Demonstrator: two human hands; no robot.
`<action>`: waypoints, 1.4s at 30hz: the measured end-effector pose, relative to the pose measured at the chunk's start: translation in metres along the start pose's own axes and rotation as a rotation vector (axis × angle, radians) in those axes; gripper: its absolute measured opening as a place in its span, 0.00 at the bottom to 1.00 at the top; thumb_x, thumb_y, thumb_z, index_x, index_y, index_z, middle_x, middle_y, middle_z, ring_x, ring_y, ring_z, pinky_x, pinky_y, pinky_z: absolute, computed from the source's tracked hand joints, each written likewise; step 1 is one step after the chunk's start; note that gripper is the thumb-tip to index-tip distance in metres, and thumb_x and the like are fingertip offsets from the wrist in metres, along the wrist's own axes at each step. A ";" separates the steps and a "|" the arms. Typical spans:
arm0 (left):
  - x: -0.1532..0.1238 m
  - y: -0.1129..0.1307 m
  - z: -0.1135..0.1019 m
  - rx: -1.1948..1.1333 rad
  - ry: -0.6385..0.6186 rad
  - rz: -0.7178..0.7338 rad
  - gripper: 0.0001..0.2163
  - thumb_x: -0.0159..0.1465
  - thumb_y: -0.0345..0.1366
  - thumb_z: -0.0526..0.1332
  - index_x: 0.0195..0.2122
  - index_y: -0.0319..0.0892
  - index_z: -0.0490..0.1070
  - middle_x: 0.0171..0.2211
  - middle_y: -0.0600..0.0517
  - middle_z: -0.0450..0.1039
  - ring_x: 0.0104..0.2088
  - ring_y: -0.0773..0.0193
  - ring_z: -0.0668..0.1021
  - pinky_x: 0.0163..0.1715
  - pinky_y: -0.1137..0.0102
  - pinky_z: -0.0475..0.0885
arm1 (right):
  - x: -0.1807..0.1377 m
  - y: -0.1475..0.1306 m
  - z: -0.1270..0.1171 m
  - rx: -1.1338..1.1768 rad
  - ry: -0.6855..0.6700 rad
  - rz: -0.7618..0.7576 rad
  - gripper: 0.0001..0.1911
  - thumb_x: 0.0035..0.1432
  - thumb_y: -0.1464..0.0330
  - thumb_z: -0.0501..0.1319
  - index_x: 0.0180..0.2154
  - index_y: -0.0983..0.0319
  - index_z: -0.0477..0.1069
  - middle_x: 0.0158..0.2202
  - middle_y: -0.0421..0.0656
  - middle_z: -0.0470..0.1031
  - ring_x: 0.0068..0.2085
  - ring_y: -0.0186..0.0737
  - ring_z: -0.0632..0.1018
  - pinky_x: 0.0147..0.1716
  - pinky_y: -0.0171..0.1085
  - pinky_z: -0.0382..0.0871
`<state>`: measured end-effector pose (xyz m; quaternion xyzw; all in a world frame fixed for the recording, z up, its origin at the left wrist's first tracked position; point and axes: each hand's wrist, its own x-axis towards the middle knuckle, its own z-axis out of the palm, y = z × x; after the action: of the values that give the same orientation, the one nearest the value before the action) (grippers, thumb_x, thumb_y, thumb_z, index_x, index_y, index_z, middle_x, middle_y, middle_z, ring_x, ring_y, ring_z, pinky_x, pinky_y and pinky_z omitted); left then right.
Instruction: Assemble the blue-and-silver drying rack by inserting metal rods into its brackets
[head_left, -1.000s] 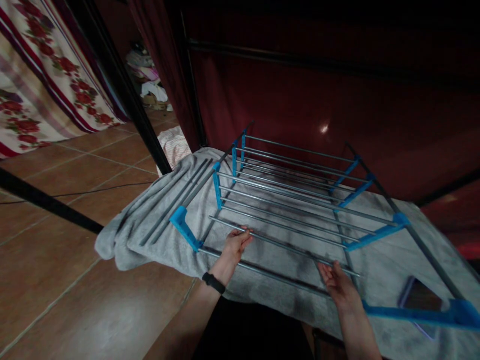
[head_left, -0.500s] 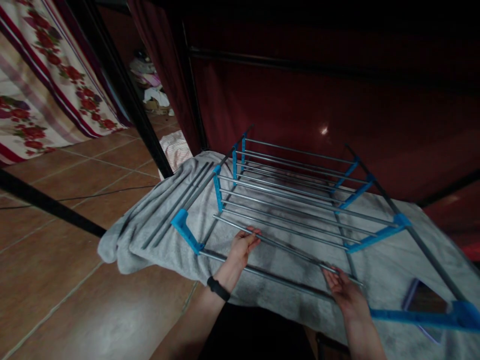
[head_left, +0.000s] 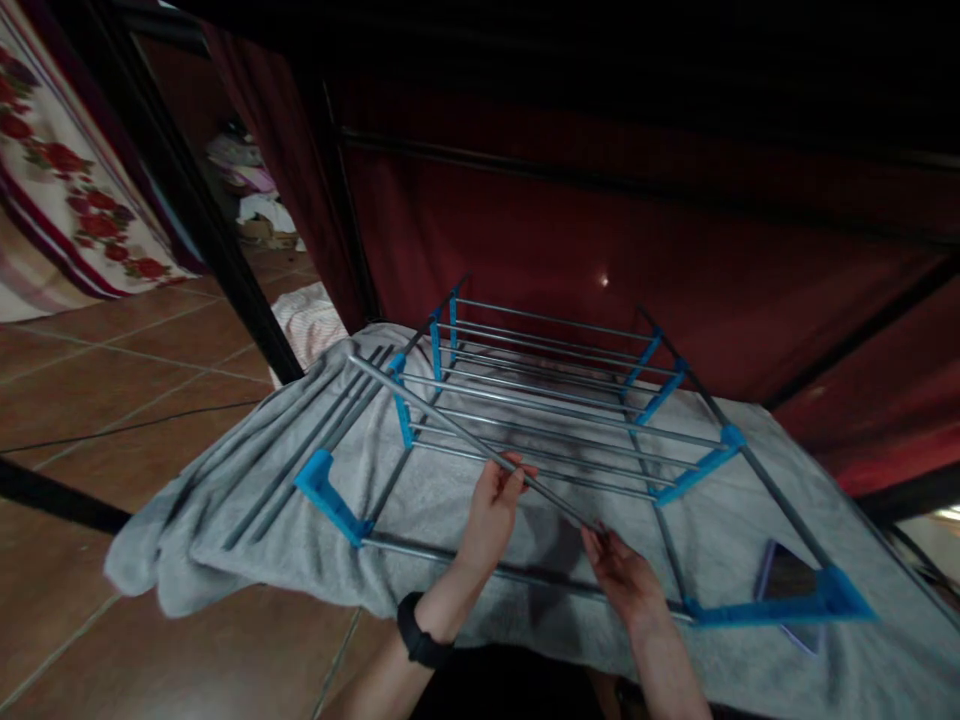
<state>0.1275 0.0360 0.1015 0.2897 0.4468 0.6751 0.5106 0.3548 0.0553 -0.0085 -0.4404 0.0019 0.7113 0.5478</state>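
Observation:
A loose grey metal rod (head_left: 439, 415) slants over the near part of a rack (head_left: 570, 405) made of metal bars and blue plastic brackets. My left hand (head_left: 496, 505) is closed around the rod near its middle, a dark band on that wrist. At the rod's lower right end, my right hand (head_left: 619, 570) has its fingers closed on the tip. The rod's upper left end is raised over the rack's left side, beside a blue bracket (head_left: 328, 500). Another blue bracket (head_left: 780, 605) sits at the near right corner.
The rack lies on a grey blanket (head_left: 187, 500). Two spare rods (head_left: 300, 455) rest on its left side. A phone (head_left: 787, 575) lies partly behind the right bracket. Black posts (head_left: 217, 250) and a dark red curtain (head_left: 480, 230) frame the bed; tiled floor (head_left: 60, 560) shows at left.
The rod has swung from lying nearly along the near bars to a steeper slant, its left end lifted up and left. My right hand has moved closer to my left. The camera view has shifted.

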 end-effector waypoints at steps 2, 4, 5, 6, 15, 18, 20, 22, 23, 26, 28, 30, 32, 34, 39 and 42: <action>-0.005 0.004 0.009 0.041 -0.022 0.062 0.10 0.63 0.32 0.67 0.46 0.45 0.73 0.37 0.49 0.80 0.43 0.58 0.81 0.50 0.67 0.72 | -0.014 0.017 0.022 -0.030 -0.119 0.102 0.09 0.64 0.75 0.56 0.35 0.63 0.74 0.33 0.45 0.80 0.40 0.38 0.83 0.47 0.39 0.80; -0.010 0.012 0.015 0.111 -0.075 0.135 0.12 0.65 0.31 0.64 0.50 0.46 0.73 0.36 0.50 0.79 0.42 0.58 0.80 0.50 0.68 0.72 | -0.026 0.029 0.038 -0.094 -0.300 0.195 0.06 0.64 0.72 0.59 0.39 0.66 0.75 0.36 0.47 0.81 0.38 0.38 0.83 0.45 0.38 0.79; -0.011 0.018 0.016 0.159 -0.107 0.168 0.13 0.66 0.32 0.63 0.52 0.46 0.73 0.36 0.51 0.78 0.41 0.58 0.80 0.50 0.68 0.72 | -0.031 0.033 0.044 -0.152 -0.375 0.244 0.06 0.64 0.71 0.61 0.40 0.67 0.75 0.35 0.47 0.81 0.36 0.37 0.82 0.42 0.38 0.79; -0.012 0.024 0.015 0.215 -0.135 0.199 0.15 0.66 0.32 0.63 0.54 0.46 0.73 0.36 0.51 0.78 0.41 0.58 0.80 0.49 0.67 0.73 | -0.035 0.036 0.047 -0.212 -0.434 0.285 0.07 0.63 0.70 0.62 0.40 0.67 0.75 0.35 0.47 0.81 0.33 0.37 0.82 0.39 0.38 0.79; 0.016 0.035 -0.014 0.887 -0.369 0.620 0.17 0.70 0.36 0.54 0.58 0.46 0.71 0.55 0.44 0.77 0.56 0.51 0.78 0.59 0.57 0.71 | -0.057 0.005 0.055 -0.207 -0.354 -0.134 0.14 0.50 0.69 0.72 0.40 0.61 0.77 0.37 0.43 0.82 0.36 0.38 0.81 0.43 0.40 0.75; 0.025 0.010 -0.029 1.081 -0.364 0.679 0.14 0.70 0.37 0.52 0.51 0.45 0.73 0.47 0.44 0.80 0.48 0.49 0.81 0.51 0.55 0.75 | -0.063 -0.010 0.060 -0.168 -0.280 -0.267 0.14 0.49 0.69 0.73 0.39 0.60 0.76 0.38 0.44 0.82 0.38 0.40 0.81 0.43 0.41 0.75; 0.028 -0.004 -0.039 1.199 -0.378 0.714 0.13 0.71 0.37 0.51 0.50 0.45 0.73 0.45 0.44 0.80 0.44 0.49 0.81 0.47 0.55 0.76 | -0.067 -0.019 0.060 -0.155 -0.250 -0.347 0.16 0.49 0.68 0.74 0.41 0.59 0.76 0.40 0.44 0.83 0.40 0.41 0.82 0.45 0.43 0.75; 0.029 -0.014 -0.048 1.302 -0.414 0.746 0.14 0.71 0.35 0.50 0.51 0.45 0.73 0.43 0.43 0.80 0.42 0.49 0.81 0.44 0.55 0.76 | -0.069 -0.025 0.058 -0.136 -0.230 -0.416 0.17 0.48 0.68 0.74 0.41 0.59 0.76 0.42 0.44 0.83 0.42 0.42 0.82 0.48 0.44 0.74; 0.030 -0.017 -0.051 1.347 -0.434 0.757 0.15 0.71 0.34 0.49 0.52 0.44 0.73 0.43 0.43 0.80 0.41 0.49 0.81 0.44 0.55 0.76 | -0.070 -0.028 0.056 -0.121 -0.229 -0.445 0.17 0.48 0.69 0.74 0.42 0.58 0.76 0.42 0.43 0.83 0.44 0.42 0.82 0.50 0.45 0.74; 0.031 -0.023 -0.059 1.448 -0.503 0.757 0.17 0.70 0.31 0.48 0.53 0.44 0.74 0.43 0.42 0.80 0.41 0.49 0.82 0.45 0.55 0.75 | -0.072 -0.033 0.049 -0.087 -0.255 -0.489 0.17 0.47 0.70 0.75 0.40 0.58 0.76 0.43 0.41 0.82 0.46 0.41 0.81 0.54 0.45 0.73; 0.032 -0.027 -0.062 1.478 -0.548 0.725 0.18 0.69 0.30 0.49 0.54 0.44 0.74 0.45 0.42 0.81 0.43 0.49 0.82 0.46 0.55 0.75 | -0.071 -0.034 0.045 -0.086 -0.263 -0.493 0.16 0.50 0.68 0.74 0.41 0.58 0.76 0.44 0.42 0.82 0.46 0.41 0.82 0.55 0.45 0.73; 0.032 -0.031 -0.064 1.489 -0.582 0.689 0.20 0.68 0.29 0.49 0.55 0.45 0.74 0.47 0.43 0.81 0.44 0.50 0.82 0.48 0.54 0.75 | -0.067 -0.034 0.040 -0.092 -0.235 -0.501 0.17 0.53 0.63 0.74 0.43 0.59 0.76 0.45 0.44 0.83 0.44 0.41 0.82 0.53 0.45 0.74; 0.032 -0.034 -0.066 1.495 -0.597 0.667 0.22 0.67 0.27 0.48 0.56 0.47 0.74 0.49 0.43 0.80 0.46 0.50 0.82 0.50 0.54 0.74 | -0.062 -0.032 0.034 -0.103 -0.199 -0.517 0.19 0.54 0.59 0.74 0.45 0.59 0.76 0.44 0.45 0.83 0.43 0.42 0.82 0.51 0.45 0.75; 0.030 -0.037 -0.067 1.483 -0.614 0.667 0.22 0.67 0.27 0.48 0.57 0.48 0.74 0.49 0.44 0.80 0.47 0.51 0.82 0.51 0.55 0.74 | -0.056 -0.029 0.028 -0.114 -0.180 -0.522 0.20 0.54 0.57 0.74 0.44 0.60 0.76 0.43 0.46 0.83 0.42 0.43 0.83 0.49 0.45 0.76; 0.026 -0.039 -0.068 1.423 -0.575 0.703 0.17 0.72 0.39 0.50 0.55 0.47 0.74 0.45 0.44 0.81 0.44 0.50 0.82 0.48 0.55 0.74 | -0.043 -0.021 0.018 -0.058 -0.136 -0.501 0.17 0.53 0.58 0.75 0.39 0.59 0.76 0.36 0.43 0.83 0.37 0.42 0.82 0.46 0.46 0.78; 0.025 -0.038 -0.073 1.455 -0.543 0.701 0.16 0.72 0.44 0.50 0.48 0.45 0.76 0.42 0.44 0.82 0.41 0.49 0.82 0.46 0.55 0.73 | -0.038 -0.019 0.015 -0.025 -0.116 -0.494 0.16 0.52 0.58 0.75 0.37 0.59 0.75 0.35 0.42 0.82 0.36 0.41 0.82 0.45 0.45 0.78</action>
<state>0.0741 0.0404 0.0339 0.8191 0.5161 0.2459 0.0483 0.3609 0.0409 0.0335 -0.3928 -0.1460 0.5799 0.6987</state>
